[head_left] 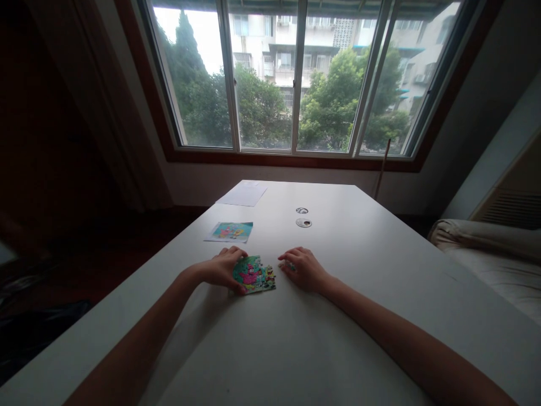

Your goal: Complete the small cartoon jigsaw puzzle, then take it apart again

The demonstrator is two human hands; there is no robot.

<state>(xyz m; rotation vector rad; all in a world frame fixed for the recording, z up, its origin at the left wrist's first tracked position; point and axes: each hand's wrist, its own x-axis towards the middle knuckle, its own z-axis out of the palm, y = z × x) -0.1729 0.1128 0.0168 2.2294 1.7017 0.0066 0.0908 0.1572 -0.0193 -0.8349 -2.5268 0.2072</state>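
Note:
A small colourful jigsaw puzzle (255, 274), mostly joined, lies on the white table (346, 316) in front of me. My left hand (221, 267) rests against the puzzle's left edge, fingers curled round its side and thumb at the near corner. My right hand (303, 267) lies just right of the puzzle with fingers bent over a loose puzzle piece (282, 264) that peeks out at the fingertips. A printed reference picture (230, 231) with the same colours lies farther back on the left.
A white sheet of paper (244, 194) lies near the table's far edge. Two round cable holes (303, 222) sit in the tabletop's middle. A large window (296, 79) is behind the table, a pale sofa (486, 254) at the right, dark floor at the left.

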